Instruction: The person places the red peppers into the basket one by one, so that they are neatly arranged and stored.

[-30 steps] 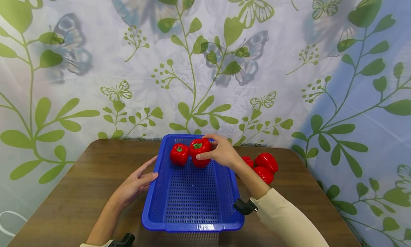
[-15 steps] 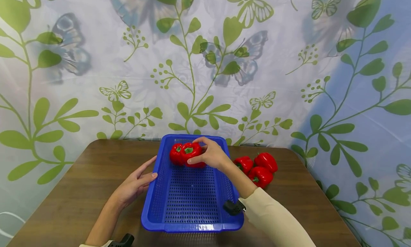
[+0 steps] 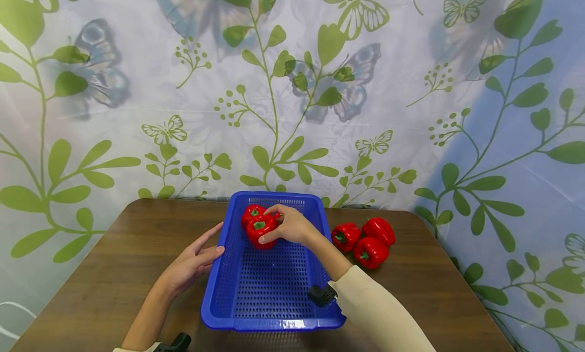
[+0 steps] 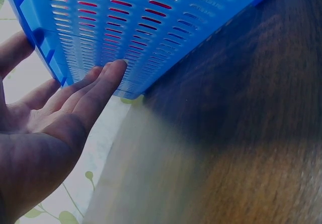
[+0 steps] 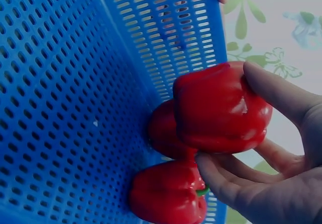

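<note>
My right hand grips a glossy red bell pepper with a green stem, above the floor of a blue perforated plastic basket. In the right wrist view, thumb and fingers hold this pepper from opposite sides. Beyond it in the basket are two more red peppers: one partly hidden by the held one, the other lying lower with its stem showing. My left hand rests against the basket's left side, fingers fairly straight. The left wrist view shows its fingers along the outer slotted wall.
Several red peppers sit outside the basket: three in a cluster on the brown wooden table, right of the basket, one of them a bell pepper nearest me. A leaf-and-butterfly patterned cloth hangs behind the table.
My right hand has carried the held pepper leftward within the basket, then toward me. The cluster outside, partly covered by my arm before, shows fully now. My left hand stays in place.
</note>
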Available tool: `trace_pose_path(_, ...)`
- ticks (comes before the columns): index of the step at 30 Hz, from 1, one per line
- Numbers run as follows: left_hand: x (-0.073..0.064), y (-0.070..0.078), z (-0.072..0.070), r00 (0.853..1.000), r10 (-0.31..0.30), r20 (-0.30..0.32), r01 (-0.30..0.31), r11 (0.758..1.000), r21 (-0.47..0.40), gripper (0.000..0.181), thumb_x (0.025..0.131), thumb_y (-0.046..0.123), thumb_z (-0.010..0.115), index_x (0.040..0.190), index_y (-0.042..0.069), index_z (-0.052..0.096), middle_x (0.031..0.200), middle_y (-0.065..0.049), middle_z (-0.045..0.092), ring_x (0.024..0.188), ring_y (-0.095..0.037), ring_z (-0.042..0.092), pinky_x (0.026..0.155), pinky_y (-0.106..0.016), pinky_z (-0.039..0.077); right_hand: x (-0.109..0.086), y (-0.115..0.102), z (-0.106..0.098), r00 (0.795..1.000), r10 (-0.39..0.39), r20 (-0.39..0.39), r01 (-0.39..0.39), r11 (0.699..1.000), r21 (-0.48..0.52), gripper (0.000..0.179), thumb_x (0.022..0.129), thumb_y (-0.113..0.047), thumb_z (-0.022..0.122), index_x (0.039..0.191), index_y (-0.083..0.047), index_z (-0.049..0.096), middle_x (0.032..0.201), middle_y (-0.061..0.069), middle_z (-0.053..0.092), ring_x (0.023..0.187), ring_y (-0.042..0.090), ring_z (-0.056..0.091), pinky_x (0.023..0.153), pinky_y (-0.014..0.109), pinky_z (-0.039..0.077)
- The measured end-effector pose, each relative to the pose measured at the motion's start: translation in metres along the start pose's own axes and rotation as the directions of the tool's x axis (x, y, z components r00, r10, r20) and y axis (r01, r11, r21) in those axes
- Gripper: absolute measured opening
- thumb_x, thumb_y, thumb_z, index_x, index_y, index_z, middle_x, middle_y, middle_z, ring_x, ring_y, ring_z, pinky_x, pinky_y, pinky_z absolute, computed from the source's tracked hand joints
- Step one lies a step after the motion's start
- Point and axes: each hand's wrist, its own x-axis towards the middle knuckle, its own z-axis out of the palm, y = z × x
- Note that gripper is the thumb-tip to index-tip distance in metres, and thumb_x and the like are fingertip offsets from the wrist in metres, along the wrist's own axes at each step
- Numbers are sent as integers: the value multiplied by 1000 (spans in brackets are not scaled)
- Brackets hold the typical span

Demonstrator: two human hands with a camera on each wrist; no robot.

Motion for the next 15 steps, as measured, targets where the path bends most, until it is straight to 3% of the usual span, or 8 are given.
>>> trace_pose_path(3,1,0,0,1000,-5,-3,5,1000,6,70,106,19,51,164,22,12,148,-31,50,127,-41,61,100,-40,56,4,2,3,1000,16,13,-16,1000,-11,68,70,-21,93,131,-15,62,128,14,64,111,25,63,88,40,58)
trace_pose_path(6,2,1,-1,1000,-7,-2,7,1000,9,70,106,19,51,164,22,13,148,-30,50,127,-41,61,100,-40,56,8,4,7,998,35,50,-38,998,44,67,71,-16,92,130,-13,62,125,16,65,109,25,64,89,42,59)
trace_pose_path(10,3,1,-2,1000,-7,0,7,1000,8,69,107,19,51,164,23,13,147,-29,52,126,-41,62,100,-41,56,13,7,12,994,55,99,-69,988,140,66,72,-8,91,130,-11,61,131,19,61,114,28,64,90,48,60)
trace_pose_path(15,4,2,-3,1000,-16,-10,16,1000,15,69,106,21,51,164,24,14,147,-29,52,126,-42,62,100,-41,56,19,9,17,990,63,126,-83,983,164,63,72,-5,90,128,-11,62,135,20,57,120,31,60,87,47,61)
